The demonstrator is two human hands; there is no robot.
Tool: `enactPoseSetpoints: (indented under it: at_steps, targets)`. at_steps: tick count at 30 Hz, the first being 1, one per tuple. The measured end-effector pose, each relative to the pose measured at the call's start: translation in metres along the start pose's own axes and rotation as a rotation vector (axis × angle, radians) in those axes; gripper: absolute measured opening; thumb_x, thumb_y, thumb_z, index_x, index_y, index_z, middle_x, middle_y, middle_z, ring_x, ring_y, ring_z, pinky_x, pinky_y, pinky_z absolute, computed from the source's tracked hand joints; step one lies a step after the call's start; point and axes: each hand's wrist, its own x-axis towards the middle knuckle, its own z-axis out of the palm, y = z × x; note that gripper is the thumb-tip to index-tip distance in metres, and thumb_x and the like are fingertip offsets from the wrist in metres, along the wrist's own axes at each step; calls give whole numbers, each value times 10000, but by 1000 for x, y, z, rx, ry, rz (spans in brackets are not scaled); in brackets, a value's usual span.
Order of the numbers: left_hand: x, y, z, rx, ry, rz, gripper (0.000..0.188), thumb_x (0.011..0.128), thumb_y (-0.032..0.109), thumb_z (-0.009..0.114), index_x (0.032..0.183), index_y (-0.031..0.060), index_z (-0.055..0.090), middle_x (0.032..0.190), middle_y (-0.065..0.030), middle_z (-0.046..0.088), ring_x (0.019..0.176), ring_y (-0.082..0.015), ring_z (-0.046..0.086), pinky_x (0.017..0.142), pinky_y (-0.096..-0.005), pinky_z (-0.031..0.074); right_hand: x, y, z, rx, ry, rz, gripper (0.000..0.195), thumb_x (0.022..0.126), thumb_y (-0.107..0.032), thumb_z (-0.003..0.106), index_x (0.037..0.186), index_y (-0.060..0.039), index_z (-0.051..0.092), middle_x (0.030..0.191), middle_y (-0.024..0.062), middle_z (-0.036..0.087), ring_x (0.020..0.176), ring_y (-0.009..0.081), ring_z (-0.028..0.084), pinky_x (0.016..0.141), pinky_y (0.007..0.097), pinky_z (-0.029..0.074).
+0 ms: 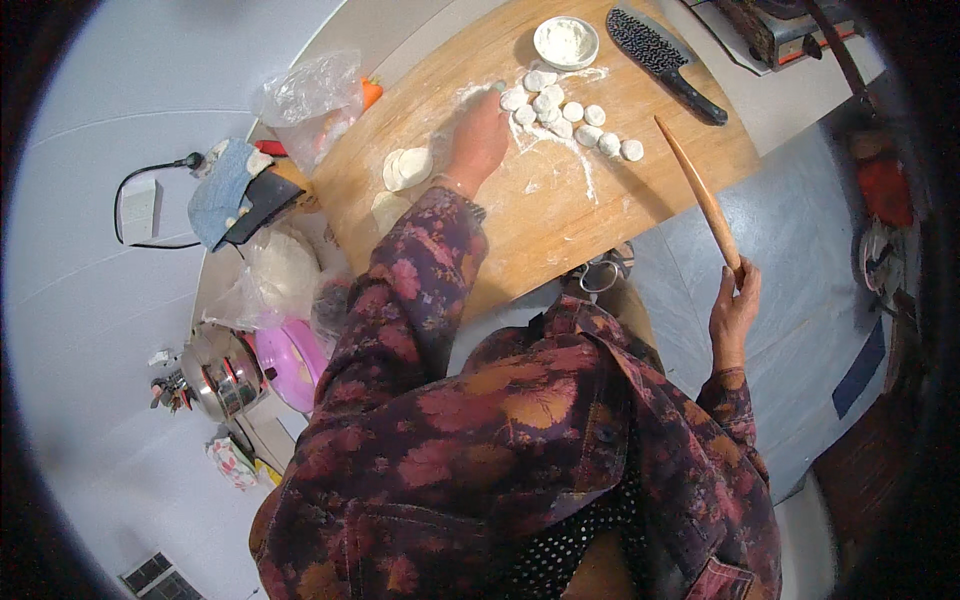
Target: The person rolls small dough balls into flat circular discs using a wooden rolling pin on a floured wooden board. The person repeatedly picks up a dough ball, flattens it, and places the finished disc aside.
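My left hand [480, 139] rests low over the floured wooden board [637, 202], beside a cluster of small dough pieces [550, 97]; its fingertips are at the cluster's left edge, and I cannot tell whether they hold a piece. Flat round dough wrappers [411, 166] lie left of this hand, some overlapping. Away from the board, over the floor, my right hand [735, 296] grips one end of a tapered wooden rolling pin [701, 187], which points up toward the board. A white bowl of flour [566, 43] stands behind the dough pieces.
A cleaver [660, 64] with a black handle lies at the board's back right. Beyond it is a stove [780, 37]. Plastic bags [311, 94], a blue cloth [225, 191], a purple basin [289, 364] and a metal pot [217, 375] line the left side by the wall.
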Motion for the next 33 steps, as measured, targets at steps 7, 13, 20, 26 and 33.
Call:
enactPoseSetpoints:
  at_steps: [7,13,20,26,33]
  targets:
    - [25,-5,15,82,-68,-47,271,866,105,631,1119,14,598,1030,-211,678,996,-406,628,872,-491,495,-19,19,-9,51,44,83,221,975,-41,603,1189,10,578,1056,139,609,973,259,630,892,373,517]
    - [31,15,-6,-73,-131,-211,240,849,102,669,1068,17,617,1020,-195,671,984,-391,629,849,-474,501,-16,8,-6,22,11,114,230,978,-71,612,1191,10,579,1059,146,616,978,271,645,889,386,525]
    - [-57,27,-15,47,-198,164,215,884,143,656,1049,12,611,1014,-179,649,963,-394,608,851,-472,490,-7,-9,5,17,-33,82,231,977,-91,621,1179,11,580,1053,158,622,974,285,649,881,392,526]
    - [-81,23,-12,-26,-136,54,560,905,205,653,1383,-12,459,1328,-272,545,1235,-435,518,1039,-472,428,-3,-15,12,24,-49,56,230,970,-94,628,1171,9,587,1037,162,630,959,284,649,863,392,523]
    - [-94,41,12,65,-247,145,771,900,290,668,1468,-96,317,1511,-322,359,1432,-436,323,1198,-485,243,-3,-17,17,11,-48,20,225,974,-106,618,1165,9,593,1011,165,621,944,309,635,852,400,515]
